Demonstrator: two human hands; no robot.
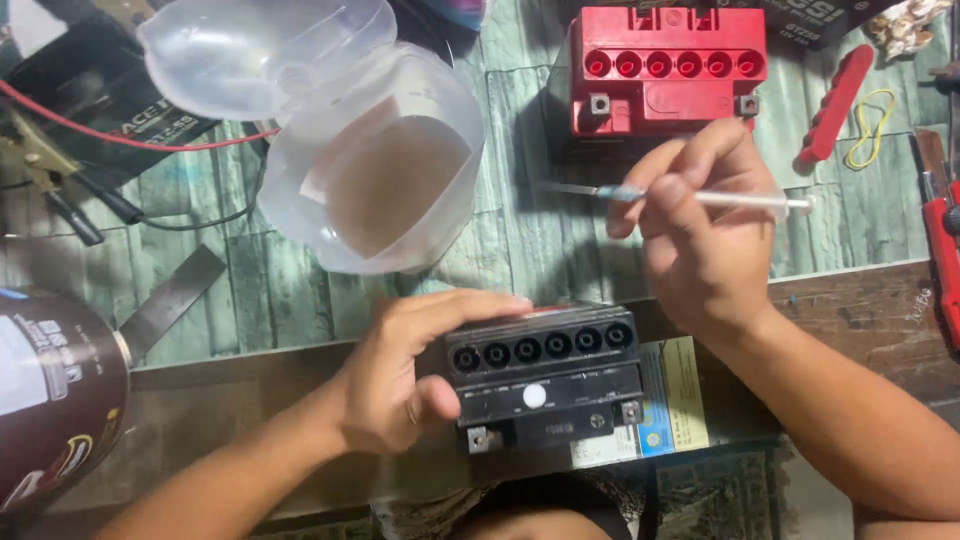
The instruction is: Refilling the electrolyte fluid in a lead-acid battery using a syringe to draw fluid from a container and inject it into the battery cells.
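Observation:
A black battery (pixel 545 375) with a row of several round cell holes on top stands near the front edge of the bench. My left hand (pixel 410 375) grips its left side, fingers over the top edge and thumb on the front. My right hand (pixel 700 235) hovers above and behind it, holding a thin clear tube with a blue band, like a syringe or dropper (pixel 745 200), level and pointing left. A cut-open clear plastic jug (pixel 375 180) holding a clear liquid stands behind my left hand.
A red battery (pixel 665 70) with open cell holes sits at the back. A red strip (pixel 835 105) and yellow rubber band (pixel 870 125) lie to its right, a red tool (pixel 942 260) at the right edge. A dark can (pixel 55 395) lies at left, with wires (pixel 130 140) behind.

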